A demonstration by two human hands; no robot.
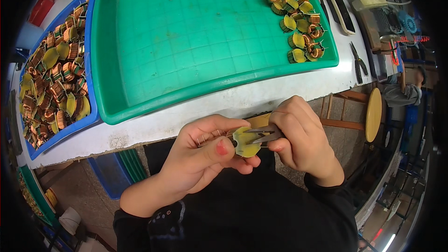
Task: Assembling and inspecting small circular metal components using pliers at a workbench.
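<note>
My left hand (pixel 203 147) is closed around a copper-wound ring coil, pinching it between thumb and fingers. Its yellow-green end plate (pixel 247 142) faces right, and several thin wire ends stick up by the fingers. My right hand (pixel 303 135) grips a grey metal tool with two slim jaws (pixel 264 133); its handles are hidden in the fist. The jaws are parted and lie against or just over the plate. Both hands are in front of the table's near edge, above my lap.
A blue tray (pixel 95 88) heaped with similar coils stands left. The green tray (pixel 214 78) holds several coils (pixel 298 41) along its right side. Right of it lie black-handled pliers (pixel 358 64) and a phone-like flat object (pixel 339 8). A round stool (pixel 373 115) stands beyond my right hand.
</note>
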